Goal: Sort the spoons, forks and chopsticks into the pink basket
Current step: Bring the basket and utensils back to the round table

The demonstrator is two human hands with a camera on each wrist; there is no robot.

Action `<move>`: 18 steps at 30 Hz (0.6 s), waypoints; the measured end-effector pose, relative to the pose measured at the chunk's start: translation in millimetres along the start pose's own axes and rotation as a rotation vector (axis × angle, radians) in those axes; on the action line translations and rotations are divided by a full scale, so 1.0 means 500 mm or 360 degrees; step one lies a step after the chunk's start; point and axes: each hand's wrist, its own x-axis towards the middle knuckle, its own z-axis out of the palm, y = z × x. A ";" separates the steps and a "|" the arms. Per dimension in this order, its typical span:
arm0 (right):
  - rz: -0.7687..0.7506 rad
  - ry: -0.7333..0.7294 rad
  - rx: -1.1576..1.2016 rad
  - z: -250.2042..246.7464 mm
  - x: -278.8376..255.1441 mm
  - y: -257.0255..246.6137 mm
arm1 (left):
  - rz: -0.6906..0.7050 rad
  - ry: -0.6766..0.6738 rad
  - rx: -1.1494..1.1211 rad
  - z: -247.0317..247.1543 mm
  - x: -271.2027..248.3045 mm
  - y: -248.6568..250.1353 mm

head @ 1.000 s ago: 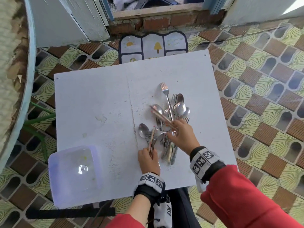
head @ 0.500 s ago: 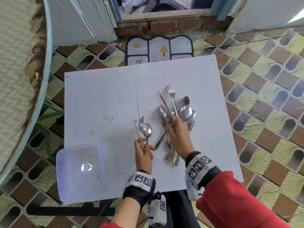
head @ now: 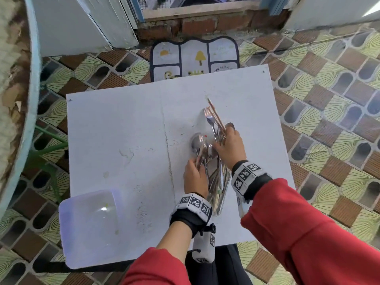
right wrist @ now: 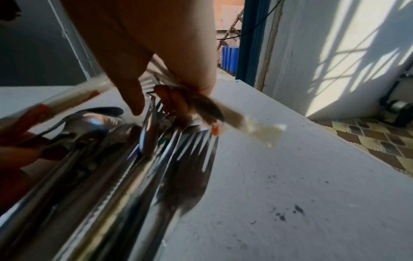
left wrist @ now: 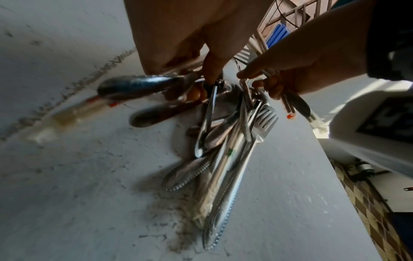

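Cutlery, a mixed heap of steel spoons, forks and paper-wrapped wooden chopsticks point(head: 218, 175), lies on the right half of the white rectangular tabletop point(head: 123, 130), its handles reaching toward the near edge; I see both hands working in it. My left hand point(head: 195, 177) sits at the heap's left side, fingers curled round the handles of two steel spoons point(head: 197, 141) whose bowls point toward the far edge; the left wrist view shows a blurred wrapped chopstick point(left wrist: 67, 116) in the same grip. My right hand point(head: 230, 147) sits at the heap's far right, just beside the left hand, fingers closed on a wrapped pair of chopsticks point(head: 216, 116) that juts toward the far edge, alongside a steel fork point(head: 209, 118) with tines pointing the same way. Whether the fork is itself gripped I cannot tell. In the right wrist view the thumb hangs over the fork tines point(right wrist: 192, 141) and the chopstick wrapper point(right wrist: 252, 130) trails past the curled fingers. The translucent pale pink plastic basket point(head: 90, 227) stands at the near left corner of the tabletop, overhanging its edge, well apart from both hands. A patterned doormat point(head: 195, 58) lies on the tiled floor beyond the far edge.
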 end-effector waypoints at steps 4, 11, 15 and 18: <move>-0.0069 0.0001 -0.0066 0.007 0.009 -0.003 | 0.0001 0.0065 0.0020 0.008 0.013 0.003; 0.0062 0.0154 0.0452 -0.039 -0.038 0.010 | 0.0065 0.0075 0.0193 0.012 0.017 0.003; 0.0357 0.0043 0.0893 -0.065 -0.099 0.067 | 0.0064 0.0153 0.0203 0.002 0.008 -0.001; 0.0509 0.0048 0.0938 -0.053 -0.140 0.106 | 0.0065 0.0234 0.0277 -0.005 0.000 -0.004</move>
